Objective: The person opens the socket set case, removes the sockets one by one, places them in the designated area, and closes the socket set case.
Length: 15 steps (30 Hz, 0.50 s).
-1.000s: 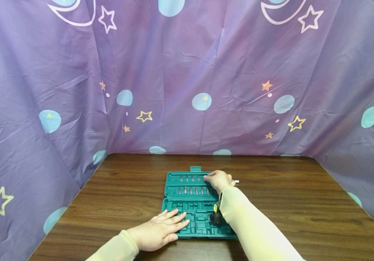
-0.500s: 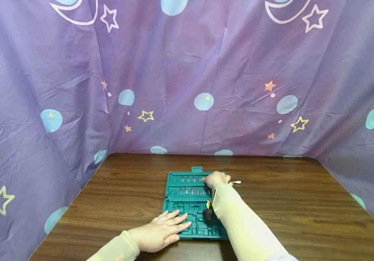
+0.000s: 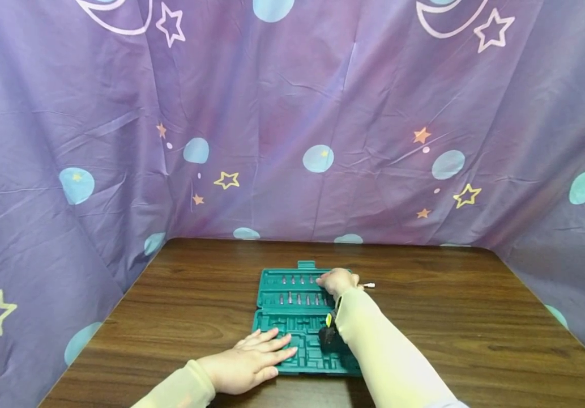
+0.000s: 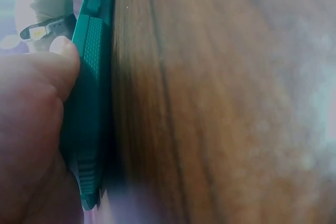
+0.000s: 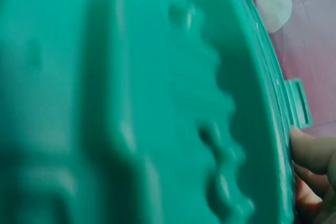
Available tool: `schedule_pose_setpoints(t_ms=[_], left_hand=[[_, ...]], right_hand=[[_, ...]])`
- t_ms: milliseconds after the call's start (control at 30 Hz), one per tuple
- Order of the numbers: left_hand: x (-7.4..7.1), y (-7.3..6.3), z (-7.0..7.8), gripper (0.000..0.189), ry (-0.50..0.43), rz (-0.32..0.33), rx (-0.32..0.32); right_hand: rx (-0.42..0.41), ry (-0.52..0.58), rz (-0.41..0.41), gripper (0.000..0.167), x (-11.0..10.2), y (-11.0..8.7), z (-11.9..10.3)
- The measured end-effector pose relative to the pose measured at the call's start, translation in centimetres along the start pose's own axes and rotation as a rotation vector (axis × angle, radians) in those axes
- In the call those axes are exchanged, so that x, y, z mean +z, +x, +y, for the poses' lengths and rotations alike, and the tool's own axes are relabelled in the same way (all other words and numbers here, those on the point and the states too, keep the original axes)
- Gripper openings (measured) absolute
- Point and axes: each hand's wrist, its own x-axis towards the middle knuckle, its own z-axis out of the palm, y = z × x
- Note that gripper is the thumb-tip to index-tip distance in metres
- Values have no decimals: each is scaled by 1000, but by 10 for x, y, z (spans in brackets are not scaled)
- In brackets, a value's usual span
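Note:
A green plastic bit case lies open on a wooden table. Two rows of small screwdriver bits stand in its far half, while molded recesses fill the near half. My left hand rests with spread fingers over the near left corner, and in the left wrist view its thumb touches the case's edge. My right hand bends over the far right corner, fingertips at the end of the upper row. In the right wrist view its fingers show beside the rim; I cannot tell what they hold.
A small rod with a whitish end juts out to the right of the right hand. The case's latch loop sticks out at the far edge. Purple patterned cloth hangs around the back and sides of the table.
My right hand and forearm have shifted slightly left over the case, mostly in the first half second. The left hand stays where it was, and the camera view has moved a little.

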Motion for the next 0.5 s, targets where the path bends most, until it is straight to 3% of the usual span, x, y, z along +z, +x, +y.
schedule_pose_setpoints(t_ms=[233, 500], left_hand=[[0, -1, -2, 47, -2, -6, 1], [0, 0, -2, 47, -8, 4, 18]], right_hand=[[-48, 55, -70, 22, -4, 5, 2], [13, 87, -19, 18, 0, 3, 5]])
